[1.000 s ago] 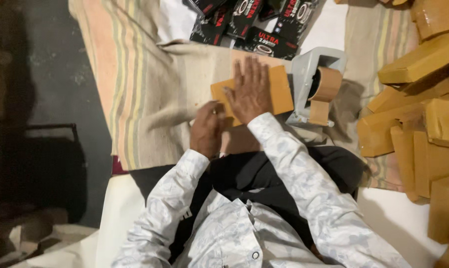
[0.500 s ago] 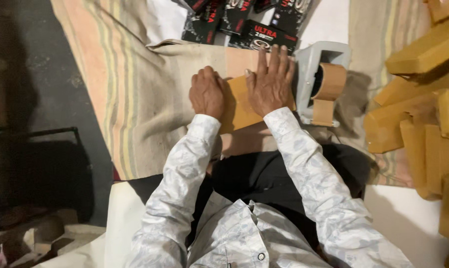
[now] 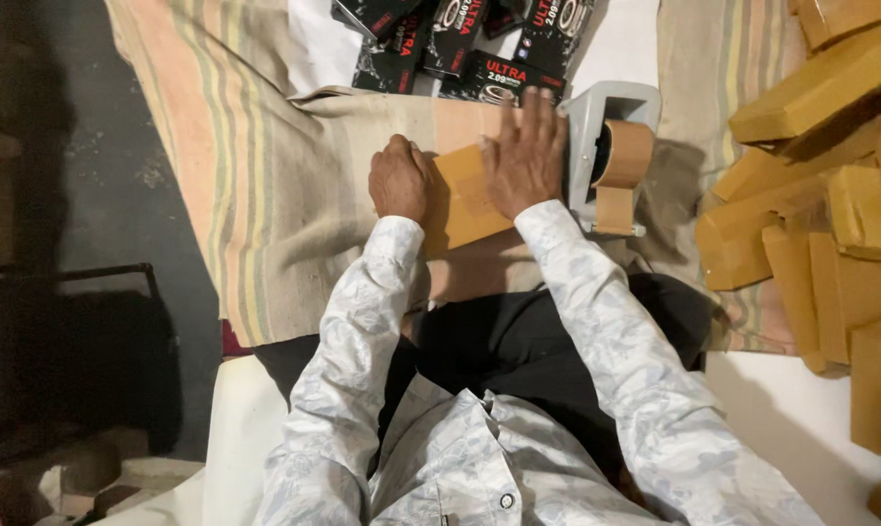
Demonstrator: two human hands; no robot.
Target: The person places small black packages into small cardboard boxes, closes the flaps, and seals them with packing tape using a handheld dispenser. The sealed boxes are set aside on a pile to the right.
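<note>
Head view, looking down: a flat brown cardboard parcel (image 3: 460,200) lies on a striped woven cloth (image 3: 255,185) before a seated person. The right hand (image 3: 523,161) presses flat, fingers spread; the left hand (image 3: 399,180) curls loosely against the parcel's left edge. Firm, even pressure would likely smooth the tape. A grey tape dispenser (image 3: 606,146) stands just right; glossy black cartons (image 3: 460,49) lie beyond.

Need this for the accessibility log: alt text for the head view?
Seen from above, both hands, left and right, press flat on a brown box lying on a striped cloth. A tape dispenser stands right of it, black boxes beyond, stacked brown boxes far right.
</note>
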